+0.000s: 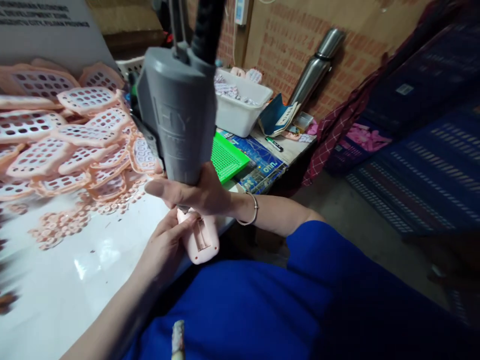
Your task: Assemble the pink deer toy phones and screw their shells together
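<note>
My right hand (202,192) is wrapped round the lower end of a grey power tool (178,115), which hangs upright with a black cable at its top. Below it, my left hand (165,245) grips a pale pink plastic casing (204,245) near the table edge. The casing shows a rectangular recess and small screw holes. The tool's lower end meets the casing's upper part; the exact contact is hidden by my fingers. A bracelet (255,209) circles my right wrist.
Pink perforated parts (90,130) are piled on the white table (101,265), with small pink rings (62,225) nearby. Behind stand a green tray (228,157), a white bin (238,110) and a steel flask (317,65). Blue crates (423,165) are at the right.
</note>
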`<state>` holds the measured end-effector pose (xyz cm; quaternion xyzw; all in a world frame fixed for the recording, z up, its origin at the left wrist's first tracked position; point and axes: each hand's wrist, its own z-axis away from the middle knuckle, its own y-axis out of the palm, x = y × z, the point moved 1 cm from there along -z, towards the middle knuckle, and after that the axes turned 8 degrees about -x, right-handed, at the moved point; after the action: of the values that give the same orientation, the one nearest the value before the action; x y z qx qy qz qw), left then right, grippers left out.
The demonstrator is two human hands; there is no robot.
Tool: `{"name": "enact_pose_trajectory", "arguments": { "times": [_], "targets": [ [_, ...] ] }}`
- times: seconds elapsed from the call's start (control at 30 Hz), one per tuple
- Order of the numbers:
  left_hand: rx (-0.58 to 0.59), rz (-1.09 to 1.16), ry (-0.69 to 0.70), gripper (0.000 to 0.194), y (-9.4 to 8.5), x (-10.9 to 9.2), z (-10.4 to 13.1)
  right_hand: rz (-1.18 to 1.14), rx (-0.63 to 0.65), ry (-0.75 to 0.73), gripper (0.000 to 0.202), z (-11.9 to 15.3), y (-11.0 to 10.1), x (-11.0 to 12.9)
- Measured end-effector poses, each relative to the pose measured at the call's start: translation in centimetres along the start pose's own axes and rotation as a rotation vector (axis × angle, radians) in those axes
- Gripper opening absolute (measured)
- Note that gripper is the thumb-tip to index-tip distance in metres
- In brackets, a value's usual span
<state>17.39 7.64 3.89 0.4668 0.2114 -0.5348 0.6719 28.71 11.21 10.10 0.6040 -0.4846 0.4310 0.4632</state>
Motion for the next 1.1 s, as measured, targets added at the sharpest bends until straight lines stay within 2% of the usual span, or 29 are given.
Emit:
{"name": "enact_pose_trajectory", "arguments": {
  "times": [0.1, 0.17, 0.23, 0.33, 0.4, 0.53, 0.73, 0.97, 1.1],
  "targets": [
    [-0.003, -0.053, -0.035, 0.051, 0.2, -0.2, 0.2, -0.050, 0.087, -0.023, 0.036, -0.1, -0.6, 0.9],
    [-0.020, -0.064, -0.055, 0.052, 0.1, -0.3, 0.4, -0.055, 0.061, -0.069, 0.037, -0.4, -1.5, 1.6],
    [-0.052, -0.070, -0.076, 0.050, -0.3, -0.3, 0.8, -0.012, -0.072, -0.135, 0.036, -1.1, -3.1, 2.2],
    [-0.132, -0.092, -0.127, 0.051, -1.1, -0.4, 1.6, 0.176, -0.403, -0.225, 0.038, -2.8, -6.7, 2.1],
    [-0.184, -0.102, -0.151, 0.051, -1.6, -0.7, 1.9, 0.265, -0.565, -0.297, 0.044, -4.1, -9.3, 1.4],
    [-0.212, -0.094, -0.152, 0.051, -1.9, -1.3, 2.0, 0.282, -0.652, -0.390, 0.050, -5.3, -12.7, -0.3],
    [-0.211, -0.080, -0.131, 0.054, -2.0, -1.3, 1.7, 0.359, -0.660, -0.280, 0.044, -4.9, -13.0, -0.9],
    [-0.213, -0.034, -0.099, 0.062, -2.1, -1.7, 2.3, 0.324, -0.678, -0.346, 0.053, -5.1, -13.2, -1.3],
    [-0.216, -0.017, -0.069, 0.070, -2.7, -1.9, 2.5, 0.307, -0.671, -0.446, 0.059, -5.9, -13.6, -1.5]
  ]
}}
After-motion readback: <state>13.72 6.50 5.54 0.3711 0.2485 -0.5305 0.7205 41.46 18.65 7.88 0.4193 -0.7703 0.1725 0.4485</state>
